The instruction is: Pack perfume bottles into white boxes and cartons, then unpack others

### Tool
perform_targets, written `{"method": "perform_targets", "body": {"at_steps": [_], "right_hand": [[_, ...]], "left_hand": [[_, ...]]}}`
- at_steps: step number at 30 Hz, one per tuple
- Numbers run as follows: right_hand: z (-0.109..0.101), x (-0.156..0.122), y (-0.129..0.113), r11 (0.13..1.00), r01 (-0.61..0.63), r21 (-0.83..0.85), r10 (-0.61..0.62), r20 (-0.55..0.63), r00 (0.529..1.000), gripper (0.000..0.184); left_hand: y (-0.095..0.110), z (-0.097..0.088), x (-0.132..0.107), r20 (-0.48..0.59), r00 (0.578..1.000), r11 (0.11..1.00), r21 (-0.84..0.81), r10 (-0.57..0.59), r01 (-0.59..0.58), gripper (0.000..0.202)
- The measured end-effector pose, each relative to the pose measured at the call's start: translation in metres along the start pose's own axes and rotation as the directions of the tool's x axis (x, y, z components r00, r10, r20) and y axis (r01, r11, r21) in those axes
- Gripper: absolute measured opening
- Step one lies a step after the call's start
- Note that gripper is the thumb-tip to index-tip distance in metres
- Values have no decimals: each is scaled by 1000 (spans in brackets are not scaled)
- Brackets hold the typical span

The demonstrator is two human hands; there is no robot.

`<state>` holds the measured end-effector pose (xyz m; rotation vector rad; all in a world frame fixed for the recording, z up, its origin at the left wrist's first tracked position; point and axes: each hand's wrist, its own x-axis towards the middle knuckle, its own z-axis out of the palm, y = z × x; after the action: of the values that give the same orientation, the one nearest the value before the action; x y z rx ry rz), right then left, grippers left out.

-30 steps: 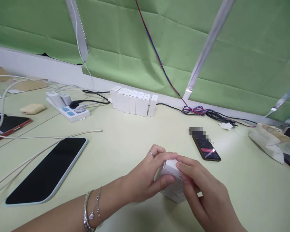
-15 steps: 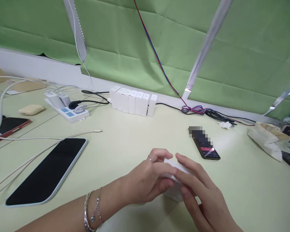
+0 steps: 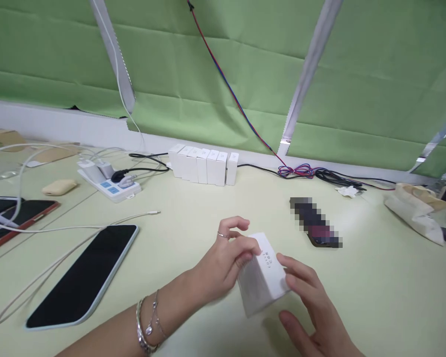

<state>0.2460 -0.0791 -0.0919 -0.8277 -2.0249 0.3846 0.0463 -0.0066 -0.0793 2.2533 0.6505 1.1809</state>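
Note:
A small white box (image 3: 265,285) with dark print on its top face is tilted between my two hands, low in the middle of the view. My left hand (image 3: 226,263), with a ring and bracelets, pinches its left top edge, index finger on the print side and thumb tucked behind. My right hand (image 3: 315,302) is spread, its fingertips against the box's right end and its thumb held away from it. The underside of the box is hidden, so I cannot tell whether it touches the table (image 3: 186,218).
Several slim white boxes (image 3: 202,166) stand in a row at the back, the rightmost slightly apart. A power strip (image 3: 113,188) with plugs is left of them. Phones (image 3: 83,277) lie left and right, with a white cable (image 3: 59,258), bundled wires (image 3: 297,171) and a cloth bag (image 3: 412,210).
The white box has turned and its printed top now shows. My right fingers have opened away from its top to its right end, while my left hand still grips it.

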Motion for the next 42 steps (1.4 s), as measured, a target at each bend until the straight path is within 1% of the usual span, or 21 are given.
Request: {"method": "perform_targets", "body": {"at_steps": [1,2,4,5,6,7,8,9,10,12,13,14,15,17,20,24,28,33,35,38,42], "right_hand": [[2,3,1,1000,-9,8,9,-5,1000,60],[5,6,3,999,-50,8,50,-25,998,65],[11,14,7,973,-231,6,231,-29,973,70],[14,19,10,940,-340,22,339,5,941,71],[16,25,13,897,-437,61,433,78,898,71],[18,32,17,853,-507,121,486,171,857,68],[20,38,22,817,-544,191,494,257,831,61],[22,45,28,786,-558,265,477,314,821,53],[24,51,34,760,-558,333,460,330,824,46],[29,63,49,733,-544,409,474,267,839,39],[32,68,56,739,-534,411,496,205,844,38],[34,72,64,755,-525,393,515,141,845,36],[35,76,71,771,-519,368,528,85,845,35],[36,82,83,795,-514,322,540,11,842,32],[34,90,98,808,-516,284,546,-32,837,31],[33,110,124,818,-513,261,541,-46,840,30],[33,144,165,810,-519,274,550,-46,834,32],[33,183,211,788,-534,307,562,-3,827,28],[37,193,223,787,-538,303,568,-11,823,30],[48,206,232,795,-543,269,578,-67,813,30],[70,216,238,813,-535,230,575,-166,801,29]], "left_hand": [[1,-5,2,16,998,998,-40,-55,56,22],[3,-11,3,64,993,988,-109,-99,106,29],[7,-20,5,221,967,942,-277,-127,187,48],[8,-23,6,293,949,913,-345,-118,220,57],[8,-25,6,341,933,884,-393,-115,252,65],[7,-25,6,366,921,861,-418,-133,290,69],[5,-24,6,362,915,843,-425,-176,330,72],[2,-22,6,326,912,825,-421,-249,376,71],[-3,-21,7,261,902,808,-406,-345,427,69],[-14,-19,9,90,853,793,-328,-515,513,60],[-20,-18,10,20,830,798,-266,-557,541,56],[-25,-19,10,-19,817,804,-191,-577,563,52],[-30,-19,11,-30,809,807,-107,-587,581,50],[-36,-20,9,-3,803,802,65,-595,594,49],[-39,-19,6,69,799,783,267,-597,562,52],[-34,-15,6,115,808,774,391,-578,498,50],[-30,-13,5,117,793,745,445,-598,497,50],[-29,-16,5,141,783,746,442,-606,498,50],[-28,-19,7,155,784,755,433,-601,493,50],[-30,-20,10,177,791,772,422,-585,476,50],[-42,-15,3,253,776,795,388,-578,465,59]]}}
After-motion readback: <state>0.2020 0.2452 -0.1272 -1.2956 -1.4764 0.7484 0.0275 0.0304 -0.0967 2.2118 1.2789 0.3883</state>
